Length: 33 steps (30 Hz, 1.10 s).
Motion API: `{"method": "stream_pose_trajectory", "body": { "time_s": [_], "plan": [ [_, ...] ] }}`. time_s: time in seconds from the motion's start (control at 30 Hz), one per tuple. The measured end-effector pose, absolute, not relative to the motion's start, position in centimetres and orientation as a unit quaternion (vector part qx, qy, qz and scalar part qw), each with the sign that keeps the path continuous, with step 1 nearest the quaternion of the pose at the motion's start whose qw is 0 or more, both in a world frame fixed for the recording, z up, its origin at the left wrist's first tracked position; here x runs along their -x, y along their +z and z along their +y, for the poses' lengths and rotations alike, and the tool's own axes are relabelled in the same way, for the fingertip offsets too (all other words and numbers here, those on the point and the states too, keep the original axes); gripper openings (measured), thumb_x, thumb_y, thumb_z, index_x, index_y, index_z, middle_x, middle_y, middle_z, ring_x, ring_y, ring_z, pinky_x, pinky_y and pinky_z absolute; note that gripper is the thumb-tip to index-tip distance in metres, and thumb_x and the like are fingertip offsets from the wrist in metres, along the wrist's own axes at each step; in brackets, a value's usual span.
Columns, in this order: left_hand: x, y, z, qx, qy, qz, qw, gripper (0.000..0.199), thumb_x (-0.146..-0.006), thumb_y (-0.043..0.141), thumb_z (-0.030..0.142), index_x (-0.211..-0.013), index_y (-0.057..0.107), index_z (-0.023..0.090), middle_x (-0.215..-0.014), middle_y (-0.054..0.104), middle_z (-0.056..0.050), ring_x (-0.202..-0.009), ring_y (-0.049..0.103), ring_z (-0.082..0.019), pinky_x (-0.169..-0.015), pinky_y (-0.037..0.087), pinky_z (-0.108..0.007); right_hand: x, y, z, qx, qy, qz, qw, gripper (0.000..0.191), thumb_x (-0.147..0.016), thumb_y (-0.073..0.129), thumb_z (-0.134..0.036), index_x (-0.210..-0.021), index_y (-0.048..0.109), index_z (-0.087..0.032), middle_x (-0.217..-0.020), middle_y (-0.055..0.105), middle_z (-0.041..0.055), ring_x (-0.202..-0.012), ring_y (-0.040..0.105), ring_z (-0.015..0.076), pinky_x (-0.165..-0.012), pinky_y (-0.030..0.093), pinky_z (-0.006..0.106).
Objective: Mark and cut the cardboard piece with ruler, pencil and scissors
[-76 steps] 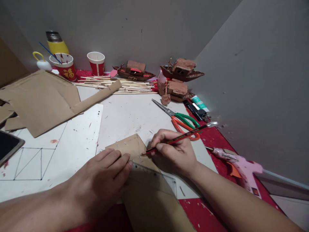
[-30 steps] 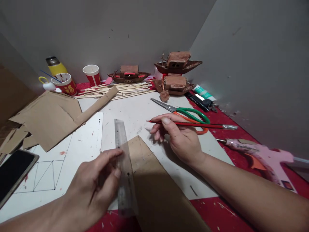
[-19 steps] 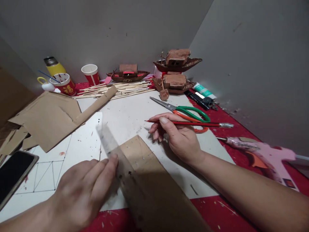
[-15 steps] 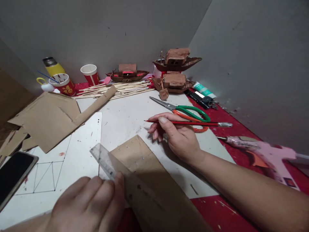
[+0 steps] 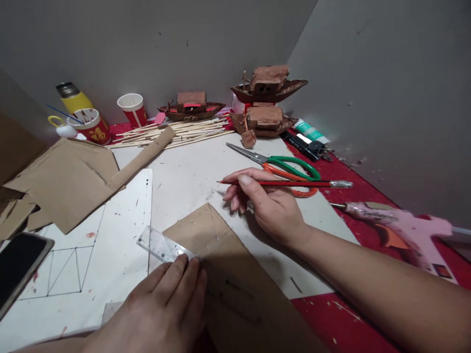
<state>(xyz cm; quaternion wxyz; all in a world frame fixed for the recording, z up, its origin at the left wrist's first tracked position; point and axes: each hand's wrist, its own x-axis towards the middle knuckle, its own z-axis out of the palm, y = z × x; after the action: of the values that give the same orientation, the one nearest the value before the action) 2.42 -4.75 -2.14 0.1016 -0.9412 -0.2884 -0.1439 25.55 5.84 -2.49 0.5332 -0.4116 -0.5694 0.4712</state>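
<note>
My left hand point(image 5: 162, 299) presses with its fingers together on a clear plastic ruler point(image 5: 156, 245), whose far end lies across the left edge of a brown cardboard strip point(image 5: 235, 260). Between thumb and fingers of my right hand point(image 5: 268, 206) is a red pencil point(image 5: 305, 184), held nearly level above the white sheet with its tip pointing left. Thin pencil lines show near the top corner of the strip. Just behind my right hand lie scissors point(image 5: 290, 166) with green and orange handles.
Cardboard pieces point(image 5: 73, 181) and a phone point(image 5: 25, 264) lie left. Sticks point(image 5: 191, 131), paper cups point(image 5: 132, 110), a yellow bottle point(image 5: 73, 98) and model boats point(image 5: 268, 88) stand along the back. A pink glue gun point(image 5: 405, 225) lies right on red cloth point(image 5: 324, 318).
My left hand has shifted right and flattened onto the ruler. The ruler has turned and now lies lower across the cardboard. My right hand and the pencil have hardly moved.
</note>
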Motion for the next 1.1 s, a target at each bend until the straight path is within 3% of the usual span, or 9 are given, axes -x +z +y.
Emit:
{"method": "stream_pose_trajectory", "body": {
  "time_s": [0.23,0.67,1.1],
  "plan": [
    [-2.4,-1.1,-4.8,0.949,-0.021,-0.297,0.103,0.046,-0.103,0.038,0.038,-0.131,0.06,0.009,-0.135,0.065,-0.011,-0.119,0.062,-0.028,-0.089,0.058,-0.036,-25.6,-2.7,5.9,0.415,0.48,-0.569,0.523,0.033,-0.097,0.055,-0.047,-0.097,0.066,-0.015,-0.073,0.065,0.0023,-0.056,0.058,0.0124,-0.051,0.045,0.027],
    [-3.0,-0.3,-4.0,0.945,-0.002,-0.311,0.105,0.079,-0.082,0.063,0.06,-0.133,0.058,0.0,-0.13,0.066,-0.02,-0.112,0.063,-0.033,-0.086,0.052,-0.043,-25.6,-2.8,6.0,0.408,0.48,-0.579,0.517,0.033,-0.099,0.052,-0.044,-0.099,0.065,-0.014,-0.075,0.065,0.0026,-0.058,0.058,0.0126,-0.054,0.047,0.027],
    [-2.6,-1.1,-3.8,0.934,0.008,-0.343,0.099,0.085,-0.082,0.062,0.063,-0.14,0.051,0.003,-0.14,0.057,-0.023,-0.12,0.058,-0.037,-0.09,0.046,-0.046,-25.5,-2.7,6.0,0.416,0.491,-0.567,0.514,0.036,-0.096,0.055,-0.05,-0.097,0.065,-0.016,-0.073,0.064,0.0015,-0.057,0.058,0.0122,-0.053,0.047,0.027]
  ]
}}
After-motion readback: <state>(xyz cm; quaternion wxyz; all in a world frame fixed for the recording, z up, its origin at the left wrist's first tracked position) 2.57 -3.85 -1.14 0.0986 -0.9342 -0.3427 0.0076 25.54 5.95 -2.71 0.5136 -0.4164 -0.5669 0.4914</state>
